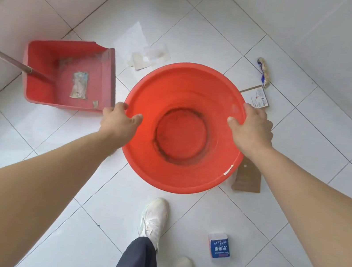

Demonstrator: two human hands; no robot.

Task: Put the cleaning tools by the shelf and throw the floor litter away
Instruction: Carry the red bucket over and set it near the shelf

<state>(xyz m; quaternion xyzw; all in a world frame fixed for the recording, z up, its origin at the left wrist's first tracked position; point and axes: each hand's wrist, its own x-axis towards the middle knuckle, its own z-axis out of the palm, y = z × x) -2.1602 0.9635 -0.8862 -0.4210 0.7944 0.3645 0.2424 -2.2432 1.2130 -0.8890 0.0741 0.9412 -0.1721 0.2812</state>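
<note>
your left thumb (136, 118) lies just inside the rim of the orange-red plastic basin (179, 82). the other fingers curl over the rim's outer edge, so your left hand (119, 122) pinches the rim on its left side. your right thumb (233, 120) lies along the inner wall on the opposite side. the remaining fingers wrap over the rim, and your right hand (253, 132) grips it there. both hands are backs-up, and both bare forearms reach out nearly straight from the lower corners, converging on the basin. you cannot tell whether the basin rests on the white tiled floor (42, 134) or is lifted off it. a dark ring of grime circles its bottom.

just left of your left hand sits the red dustpan (44, 90), close to the tiled wall. its metal handle (3, 56) slants off to the left, and a paper scrap (80, 85) lies inside it.

litter lies around the basin:
- torn white papers (150, 57) beyond it
- a twisted wrapper (264, 72) and a printed card (259, 98) to the upper right
- a brown cardboard piece (249, 178) partly under its right edge
- a blue-and-white packet (219, 245) near your white shoe (153, 218)
</note>
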